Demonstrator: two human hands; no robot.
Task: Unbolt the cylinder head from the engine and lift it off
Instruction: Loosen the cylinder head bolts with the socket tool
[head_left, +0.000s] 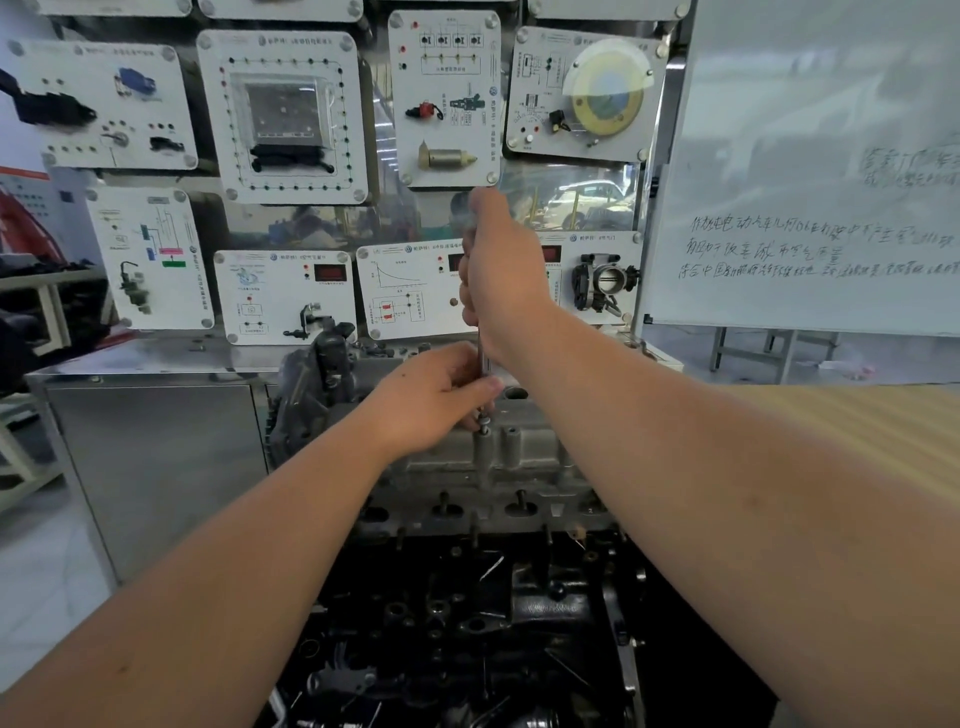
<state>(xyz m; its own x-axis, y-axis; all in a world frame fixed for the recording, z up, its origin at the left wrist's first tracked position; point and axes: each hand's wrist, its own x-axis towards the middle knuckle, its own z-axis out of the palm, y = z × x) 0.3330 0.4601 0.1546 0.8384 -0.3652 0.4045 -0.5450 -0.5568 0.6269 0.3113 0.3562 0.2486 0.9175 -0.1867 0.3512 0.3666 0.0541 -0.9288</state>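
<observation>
The cylinder head (498, 467) sits on top of the engine block (467, 623), which fills the lower middle. A long tool (484, 358) stands upright over the head's far part, its tip seemingly at a bolt. Behind the engine stands a cabinet (156, 467), a panel board (285, 156) rising from its rear edge. A whiteboard (805, 182) stands right of the board.
</observation>
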